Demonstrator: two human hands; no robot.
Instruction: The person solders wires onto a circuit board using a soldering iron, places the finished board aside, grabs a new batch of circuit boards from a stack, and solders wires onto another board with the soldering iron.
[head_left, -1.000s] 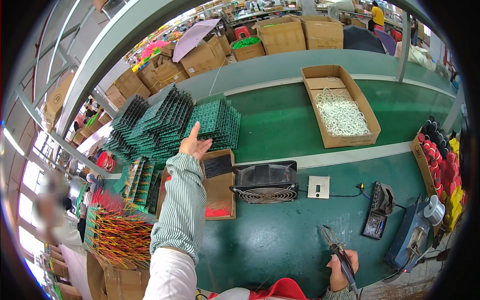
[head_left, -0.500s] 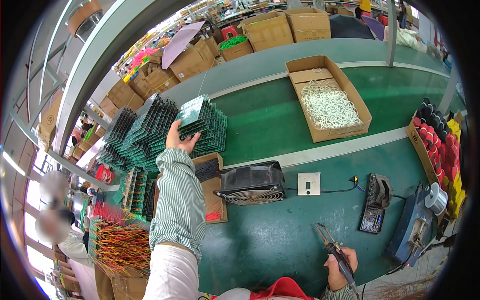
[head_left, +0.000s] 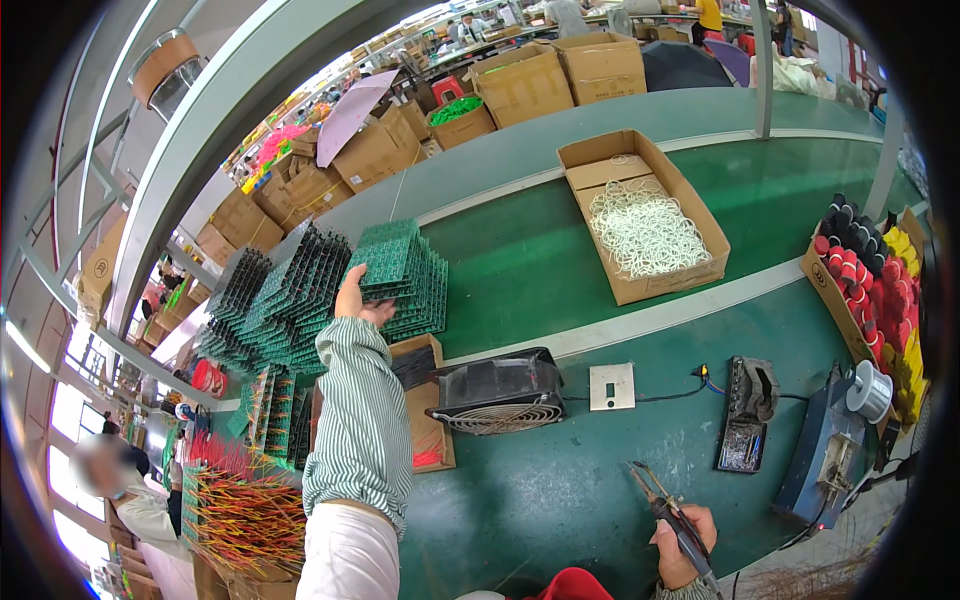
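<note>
My left hand (head_left: pixel 362 302) reaches forward to the right-hand stack of green circuit boards (head_left: pixel 392 250). The thumb lies along the edge of the upper boards and the fingers curl under them at the near corner; how many boards are in the grip is hidden. Near the front edge of the bench, my right hand (head_left: pixel 685 545) is closed around a soldering iron (head_left: pixel 668 508). A second thin prong runs beside its tip, and both point up and left over the bench. More board stacks (head_left: pixel 300 280) stand left of my left hand.
A black fan (head_left: pixel 498 390) stands in mid-bench, beside a metal plate (head_left: pixel 611 387). A narrow black tray (head_left: pixel 742 425), a blue soldering station (head_left: pixel 822 460) and a solder spool (head_left: pixel 870 390) are at right. A carton of white rings (head_left: pixel 655 235) lies beyond. Bundled wires (head_left: pixel 245 505) fill the near left.
The view has shifted slightly. My left hand stays at the corner of the board stack, and the top board no longer shows the bright glare. My right hand still holds the soldering iron.
</note>
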